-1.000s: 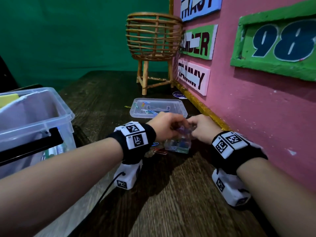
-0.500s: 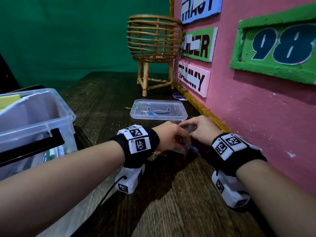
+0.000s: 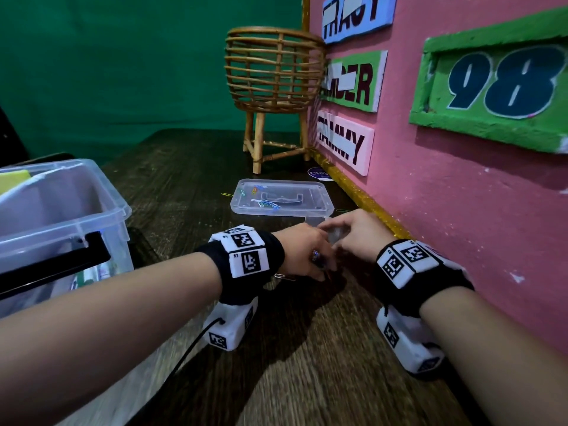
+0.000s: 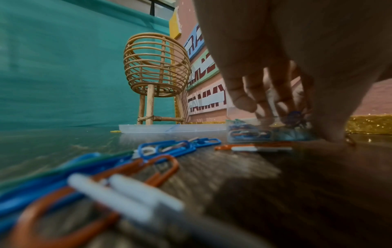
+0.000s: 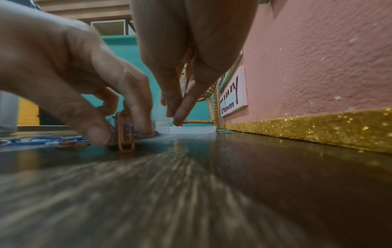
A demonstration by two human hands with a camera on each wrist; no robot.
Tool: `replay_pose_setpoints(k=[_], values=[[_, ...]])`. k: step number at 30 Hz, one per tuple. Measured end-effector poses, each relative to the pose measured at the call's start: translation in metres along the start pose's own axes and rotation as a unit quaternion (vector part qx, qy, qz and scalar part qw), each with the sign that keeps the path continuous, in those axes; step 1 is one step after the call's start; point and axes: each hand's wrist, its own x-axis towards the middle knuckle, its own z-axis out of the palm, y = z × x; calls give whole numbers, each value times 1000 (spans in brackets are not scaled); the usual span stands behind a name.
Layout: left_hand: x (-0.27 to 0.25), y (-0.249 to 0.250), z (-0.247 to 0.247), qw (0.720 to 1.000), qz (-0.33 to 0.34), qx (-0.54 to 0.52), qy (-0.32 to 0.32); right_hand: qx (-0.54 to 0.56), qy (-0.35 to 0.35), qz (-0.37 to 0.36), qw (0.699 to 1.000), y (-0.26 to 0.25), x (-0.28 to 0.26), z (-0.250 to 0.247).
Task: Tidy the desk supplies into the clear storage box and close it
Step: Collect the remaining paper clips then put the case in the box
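1. The clear storage box (image 3: 61,210) is seen at the far left of the dark wooden desk (image 3: 307,379), lid off, with a black handle across its near side and a yellow item inside at its back left corner.
2. Loose paper clips (image 4: 165,151) in blue, orange and white are scattered on the desk just left of the hands; one silver clip (image 3: 284,276) lies under the left wrist.
3. A flat clear lid (image 3: 281,198) lies beyond the hands, with a few coloured clips on it, and a rattan stool-shaped basket (image 3: 273,75) stands behind it against the pink wall (image 3: 461,195).
4. The left hand (image 3: 302,252) is curled down over a small clear case (image 4: 269,132) holding clips; an orange clip (image 5: 126,134) is pinched upright between its thumb and fingers, touching the desk.
5. The right hand (image 3: 358,233) is held just beside the left, its fingers curled and pinching the case's clear edge; the case lies between the two hands.
6. To the right, a gold glitter strip (image 5: 318,129) lines the wall's foot close to the right hand, leaving little room there; open desk is seen toward the viewer and to the left, up to the storage box.
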Motion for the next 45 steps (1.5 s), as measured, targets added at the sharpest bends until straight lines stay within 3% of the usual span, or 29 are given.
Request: replay_pose_setpoints(k=[4,7,9,12,17,21,25,28,30,32,34,40,42,45], values=[[-1,-2,-1,997,-16,-36,61,-15,2,1,1000,1,0,1],[0,-4,-2,985,-51,-56,153,-15,12,8,1000,2,0,1],[0,-6,-3,980,-77,-70,168,-17,11,11,1000,2,0,1],[2,-8,-2,989,-106,-31,99,-6,6,9,1000,2,1,2],[-2,-13,-5,978,-196,33,59,-18,7,12,1000,1,-3,1],[-14,-6,-2,988,-153,30,4,-13,24,9,1000,0,-8,-1],[-33,-11,-3,985,-161,-30,61,0,45,20,999,-1,-13,-2],[-52,-27,-7,965,-246,3,96,-17,50,16,998,-1,-13,-2],[-66,-37,-8,946,-320,55,18,-20,61,22,998,0,-13,-3],[-75,-43,-6,930,-350,86,-72,-28,80,36,996,-2,-13,-4],[-79,-44,-1,932,-341,58,-109,-40,98,44,993,-3,-15,-6],[-75,-22,6,956,-251,-62,-138,-41,101,52,993,-5,-18,-8],[-71,-21,5,969,-219,-53,-106,-34,102,50,993,-4,-16,-6],[-60,-23,1,991,-118,-33,-45,-25,102,54,993,-2,-13,-4]])
